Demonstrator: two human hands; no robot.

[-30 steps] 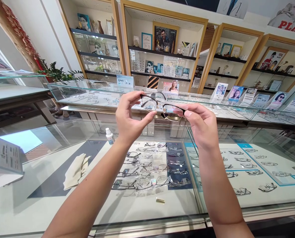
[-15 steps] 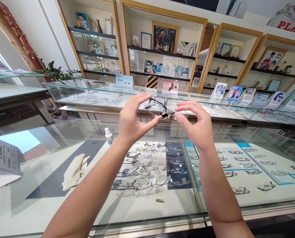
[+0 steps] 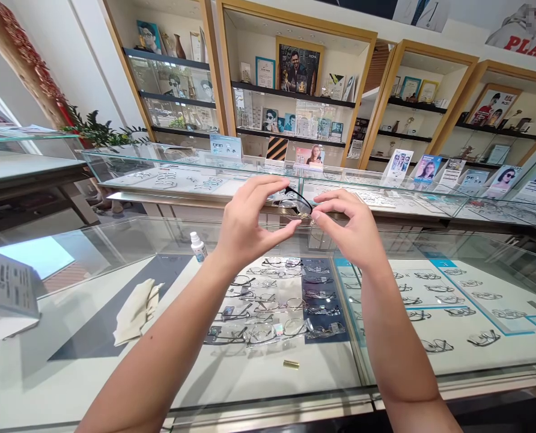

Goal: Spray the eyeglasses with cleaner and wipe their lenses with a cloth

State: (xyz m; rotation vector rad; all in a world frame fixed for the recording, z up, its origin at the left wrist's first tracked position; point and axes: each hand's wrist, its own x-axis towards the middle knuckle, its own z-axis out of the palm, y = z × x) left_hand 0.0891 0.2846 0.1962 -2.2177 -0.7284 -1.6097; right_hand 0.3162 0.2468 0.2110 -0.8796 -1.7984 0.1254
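A pair of glasses (image 3: 295, 204) with a dark upper rim is held up between my hands, above the glass counter. My left hand (image 3: 250, 219) curves round the left side of the glasses, its fingertips at the upper rim and its thumb below the lens. With thumb and fingers pinched together, my right hand (image 3: 351, 225) grips the right part of the frame. The glasses are tilted, and part of them is hidden by the fingers.
Beneath my arms, the glass counter (image 3: 313, 376) shows rows of eyeglasses. A cream cloth (image 3: 135, 313) and a white spray bottle (image 3: 198, 246) lie left of centre. A small gold piece (image 3: 291, 364) is near the front. Another display case (image 3: 196, 193) stands beyond.
The glasses have turned and shifted slightly right, now seen at a steeper angle. My left hand has moved a little right, and my right hand slightly left.
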